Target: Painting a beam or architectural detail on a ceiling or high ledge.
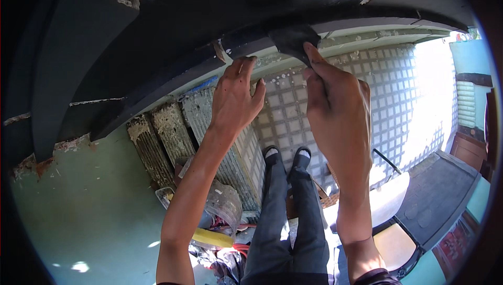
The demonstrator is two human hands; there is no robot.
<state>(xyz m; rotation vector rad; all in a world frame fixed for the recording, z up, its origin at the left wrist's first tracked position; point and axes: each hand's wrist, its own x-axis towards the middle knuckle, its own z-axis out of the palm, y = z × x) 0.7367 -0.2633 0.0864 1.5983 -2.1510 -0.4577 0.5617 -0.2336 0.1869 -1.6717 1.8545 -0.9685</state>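
Note:
My right hand [338,96] is raised at the dark beam, its thumb and fingers pinching a thin dark flat piece [294,41] that flares wide away from the grip. The piece lies against the lower edge of the dark beam [173,72]; whether it is a sheet or a blade I cannot tell. Left of it, my left hand [234,93] reaches up with its fingers outstretched and thumb apart, holding nothing. Its fingertips are close to the beam's edge, near a bare chipped patch [219,50]; contact is unclear.
Below is a tiled floor [340,78], where my feet stand. Weathered ridged boards [196,122] lean at the left beside a green wall [73,206]. A yellow object [212,238] lies among clutter. A dark tabletop [437,196] and a chair [395,243] stand at the right.

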